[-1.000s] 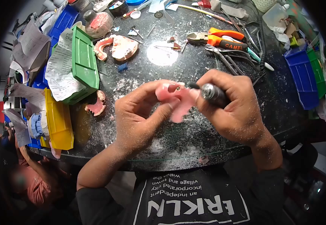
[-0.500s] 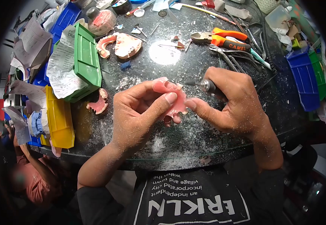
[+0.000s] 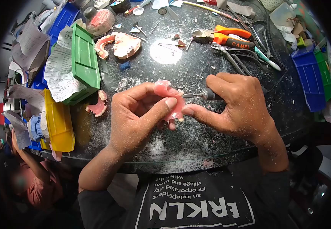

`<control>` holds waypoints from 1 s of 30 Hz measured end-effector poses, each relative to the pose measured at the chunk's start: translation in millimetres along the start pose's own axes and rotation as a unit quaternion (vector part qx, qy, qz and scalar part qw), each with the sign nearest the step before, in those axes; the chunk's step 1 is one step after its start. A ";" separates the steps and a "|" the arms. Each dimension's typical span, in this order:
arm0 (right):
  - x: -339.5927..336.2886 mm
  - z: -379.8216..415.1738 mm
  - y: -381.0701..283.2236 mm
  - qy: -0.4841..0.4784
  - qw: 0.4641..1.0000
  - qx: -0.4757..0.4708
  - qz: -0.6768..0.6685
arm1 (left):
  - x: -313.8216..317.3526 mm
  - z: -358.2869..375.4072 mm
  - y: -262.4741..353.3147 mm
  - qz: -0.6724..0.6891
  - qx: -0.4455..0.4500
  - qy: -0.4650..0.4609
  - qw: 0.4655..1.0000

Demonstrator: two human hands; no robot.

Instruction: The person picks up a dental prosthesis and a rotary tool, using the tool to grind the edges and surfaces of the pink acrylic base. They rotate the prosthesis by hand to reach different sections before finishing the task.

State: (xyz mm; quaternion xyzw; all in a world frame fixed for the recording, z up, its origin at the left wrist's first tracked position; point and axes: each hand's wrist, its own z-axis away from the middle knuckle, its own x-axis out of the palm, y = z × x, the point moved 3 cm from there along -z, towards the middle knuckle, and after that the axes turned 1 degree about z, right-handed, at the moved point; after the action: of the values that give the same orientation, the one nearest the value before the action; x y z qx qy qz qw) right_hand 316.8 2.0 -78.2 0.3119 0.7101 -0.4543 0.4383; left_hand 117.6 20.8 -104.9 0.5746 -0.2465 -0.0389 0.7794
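Between thumb and fingers, my left hand (image 3: 135, 114) pinches a pink denture (image 3: 176, 107) with a few pale teeth along its edge. My right hand (image 3: 238, 105) is wrapped round a dark rotary handpiece (image 3: 211, 94). The handpiece's metal bur (image 3: 189, 95) points left and meets or nearly meets the denture's right edge. My right thumb rests against the denture's lower right side. White dust speckles both hands. A second pink denture piece (image 3: 98, 105) lies on the bench left of my left hand.
Orange-handled cutters (image 3: 226, 36) and other pliers lie at the back right. A green bin (image 3: 86, 57) and a yellow bin (image 3: 60, 124) stand on the left, blue bins (image 3: 309, 80) on the right. A plaster dental model (image 3: 126, 45) sits behind. Another person (image 3: 39, 179) is at lower left.
The denture has shifted slightly left and turned a little in my left hand. The handpiece has swung more level, its bur now closer to the denture. The view has shifted slightly.
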 end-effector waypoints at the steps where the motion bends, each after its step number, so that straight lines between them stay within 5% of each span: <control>1: 0.2 -0.1 0.0 0.002 1.000 0.000 -0.002 | 0.0 -0.3 0.5 0.000 -0.002 -0.001 1.000; 30: 4.3 1.0 -4.5 0.008 1.000 -0.020 -0.005 | 2.7 2.9 4.5 -0.049 0.059 -0.027 0.997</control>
State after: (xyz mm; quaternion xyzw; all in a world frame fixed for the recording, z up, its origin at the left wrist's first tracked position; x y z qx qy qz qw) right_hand 311.6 -0.5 -80.6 0.3035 0.7242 -0.4393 0.4364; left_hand 117.7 18.9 -99.2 0.6299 -0.2409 -0.0783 0.7342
